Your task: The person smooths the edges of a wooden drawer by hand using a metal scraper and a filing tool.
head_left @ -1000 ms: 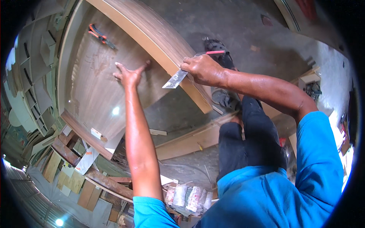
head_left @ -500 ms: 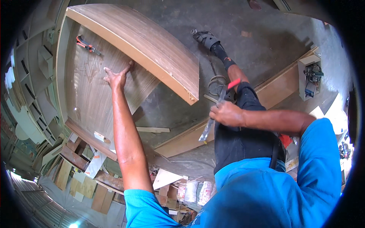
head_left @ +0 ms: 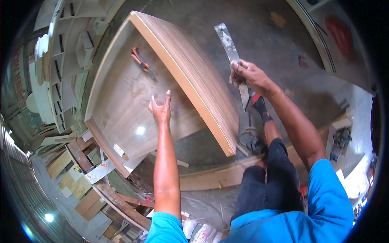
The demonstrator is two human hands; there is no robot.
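A large wood-grain box-like panel piece point(head_left: 184, 69) with a tan edge stands on the floor in front of me. Over its inner face my left hand point(head_left: 162, 111) is spread with thumb and fingers apart, holding nothing; I cannot tell whether it touches the surface. My right hand point(head_left: 249, 77), to the right of the piece, grips a long flat metal blade point(head_left: 227, 43) smeared with whitish patches. Its broad end points up and away. Something red shows beside its lower end, partly hidden. An orange-and-black utility knife point(head_left: 142, 64) lies inside the piece.
Grey floor point(head_left: 194, 152) lies around the piece, with a long board point(head_left: 202, 178) near my legs. Stacked panels and shelving point(head_left: 65, 69) stand at the left, with wood offcuts point(head_left: 87, 198) below. A power tool point(head_left: 340, 141) sits at the right.
My right hand has lifted forward and turned the blade, so its free end now points up rather than down. The view has shifted. My left hand stays spread over the panel.
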